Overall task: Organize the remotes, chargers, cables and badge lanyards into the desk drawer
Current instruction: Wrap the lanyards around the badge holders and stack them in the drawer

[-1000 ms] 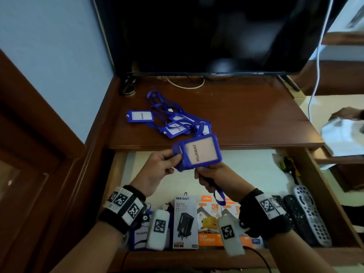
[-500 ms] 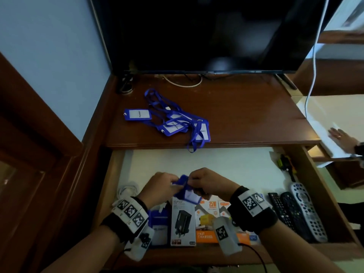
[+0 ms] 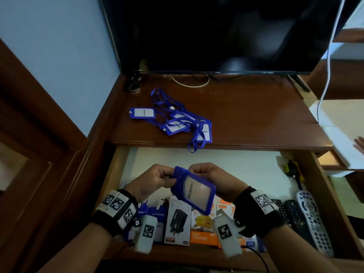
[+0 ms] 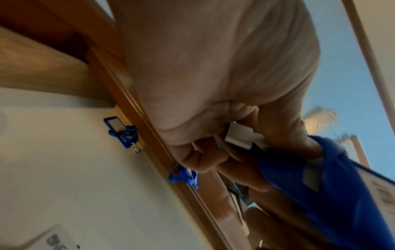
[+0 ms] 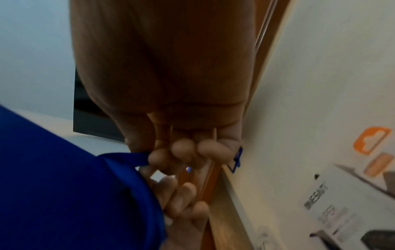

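- Head view: your left hand [image 3: 155, 182] and right hand [image 3: 214, 179] both pinch the top edge of a blue badge holder [image 3: 194, 191], fingers curled round it. It hangs tilted between your wrists over the open drawer [image 3: 206, 160], its "PELAWAT" card facing you.
- Just below your hands, charger boxes [image 3: 178, 223] stand in a row at the drawer's near edge. Beyond your right wrist lie the remotes [image 3: 313, 219], side by side against the drawer's right wall.
- Past your fingertips, on the desk top [image 3: 256, 115], a tangle of blue lanyards [image 3: 177, 119] lies under the dark TV [image 3: 216, 32]; one strap loop dangles over the desk edge.
- Left wrist view: your left hand [image 4: 224, 101] has thumb and fingers closed on the badge holder [image 4: 310, 186], with a white clip piece [image 4: 239, 137] showing inside the grip. Bits of blue lanyard [image 4: 183, 175] peek over the desk edge beyond your knuckles.
- Right wrist view: your right hand [image 5: 171, 101] curls its fingertips [image 5: 183, 150] onto a blue strap running into the badge holder [image 5: 64, 186], which fills the space left of your palm. To the right of your hand, a white charger box [image 5: 342, 194] lies blurred on the drawer floor.
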